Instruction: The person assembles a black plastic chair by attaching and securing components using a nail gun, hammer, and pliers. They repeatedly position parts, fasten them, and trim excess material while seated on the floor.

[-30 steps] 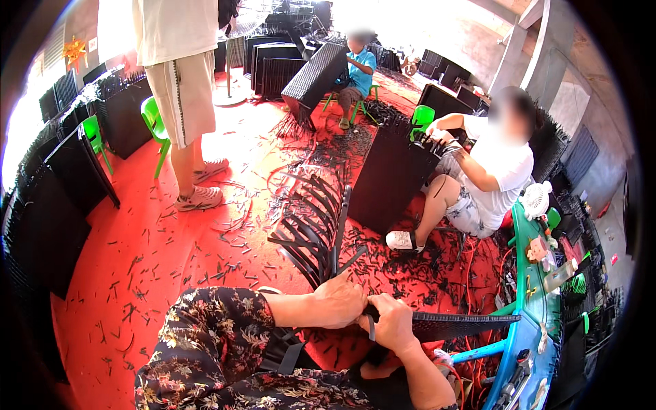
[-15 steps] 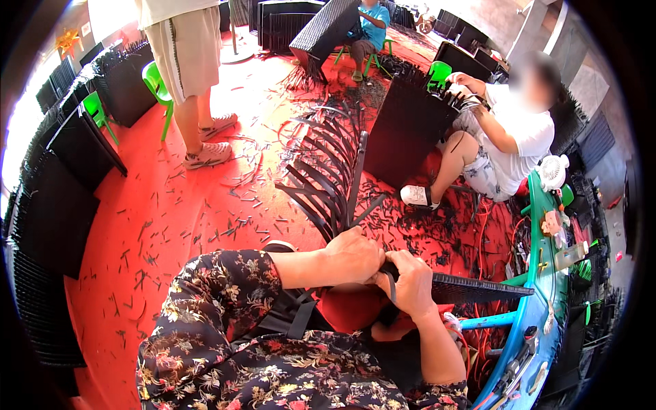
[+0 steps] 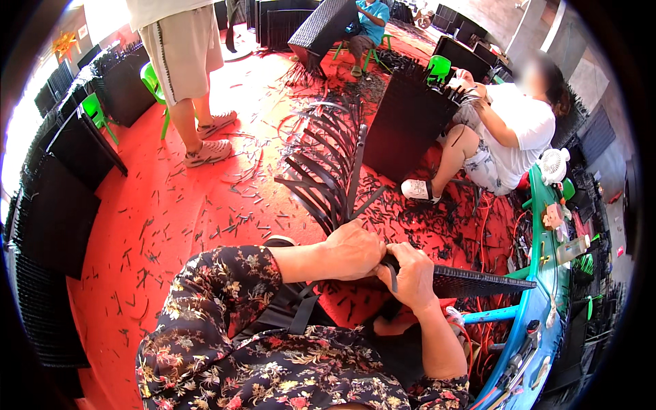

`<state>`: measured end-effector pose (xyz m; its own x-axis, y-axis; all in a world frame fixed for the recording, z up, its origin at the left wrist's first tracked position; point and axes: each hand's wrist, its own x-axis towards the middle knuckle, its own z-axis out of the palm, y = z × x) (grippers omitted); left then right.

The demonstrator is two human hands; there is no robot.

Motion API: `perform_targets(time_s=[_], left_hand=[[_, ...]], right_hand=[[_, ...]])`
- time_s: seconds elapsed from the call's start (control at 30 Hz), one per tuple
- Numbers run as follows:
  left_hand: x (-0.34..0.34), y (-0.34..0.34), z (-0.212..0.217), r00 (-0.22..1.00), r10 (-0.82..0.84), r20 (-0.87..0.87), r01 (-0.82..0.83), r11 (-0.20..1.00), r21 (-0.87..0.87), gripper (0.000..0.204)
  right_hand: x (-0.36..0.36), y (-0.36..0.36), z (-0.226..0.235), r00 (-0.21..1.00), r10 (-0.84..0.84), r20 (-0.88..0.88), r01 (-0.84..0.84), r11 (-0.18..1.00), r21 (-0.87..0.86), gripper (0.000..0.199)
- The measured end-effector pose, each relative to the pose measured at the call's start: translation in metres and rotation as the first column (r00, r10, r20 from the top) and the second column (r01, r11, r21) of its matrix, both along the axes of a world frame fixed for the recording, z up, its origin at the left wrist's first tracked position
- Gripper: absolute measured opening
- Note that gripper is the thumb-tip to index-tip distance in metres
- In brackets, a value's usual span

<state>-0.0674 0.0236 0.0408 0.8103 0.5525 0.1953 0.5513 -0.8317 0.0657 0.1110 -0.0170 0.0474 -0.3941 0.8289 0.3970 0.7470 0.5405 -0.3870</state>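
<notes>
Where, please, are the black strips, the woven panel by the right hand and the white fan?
Black strips (image 3: 355,171): head view, one strip's middle.
Woven panel (image 3: 475,281): head view, its long side.
White fan (image 3: 554,165): head view, its round part.

My left hand (image 3: 355,251) has room leftward, over the scrap-littered red floor (image 3: 171,232). Ahead, splayed black strips (image 3: 356,171) block me. Rightward, the woven black panel (image 3: 475,281) and blue-green counter (image 3: 536,301) obstruct my right hand (image 3: 411,275).

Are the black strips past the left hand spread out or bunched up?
Spread out: beyond the left hand, the black strips fan apart at their free ends, with red floor showing between them.
</notes>
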Motion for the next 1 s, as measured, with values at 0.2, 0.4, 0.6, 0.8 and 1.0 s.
perform_targets(time_s=[0.2,0.4,0.6,0.8,1.0], left_hand=[[0.004,0.002,0.011,0.997,0.043,-0.057,-0.047,0.995,-0.085,0.041],[0.002,0.012,0.013,0.998,0.060,-0.017,-0.060,0.997,-0.046,0.037],[-0.001,0.014,0.009,0.995,0.019,0.102,-0.022,0.999,0.033,0.035],[-0.002,0.020,0.012,0.988,0.010,0.151,-0.011,1.000,0.010,0.037],[-0.002,0.015,0.013,0.990,0.044,0.134,-0.044,0.999,0.001,0.036]], right_hand=[[0.010,0.004,0.020,0.988,0.072,-0.137,-0.095,0.980,-0.175,0.041],[0.011,0.033,0.068,0.910,0.057,-0.410,-0.129,0.980,-0.151,0.067],[-0.020,0.100,0.111,0.893,0.049,-0.447,-0.152,0.969,-0.196,0.065],[-0.040,0.173,0.121,0.900,-0.026,-0.435,-0.106,0.955,-0.276,0.076],[-0.050,0.192,0.125,0.860,-0.150,-0.488,-0.058,0.921,-0.385,0.079]])
